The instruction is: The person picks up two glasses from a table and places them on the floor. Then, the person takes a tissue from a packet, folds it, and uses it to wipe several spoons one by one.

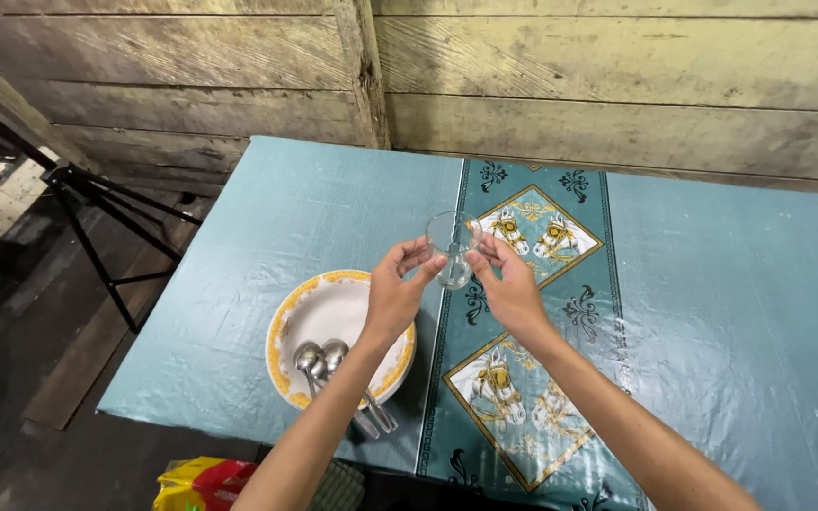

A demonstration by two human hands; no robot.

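Both hands, left [393,295] and right [511,291], pinch the glass [452,248] with their fingers; light, slippery, fragile, best gripped by its sides

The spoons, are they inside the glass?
No, the two spoons lie on the white plate, while both hands hold the clear glass above the table.

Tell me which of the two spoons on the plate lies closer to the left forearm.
The right-hand spoon, whose bowl sits nearest the left forearm. The other spoon lies beside it, farther left on the white yellow-rimmed plate.
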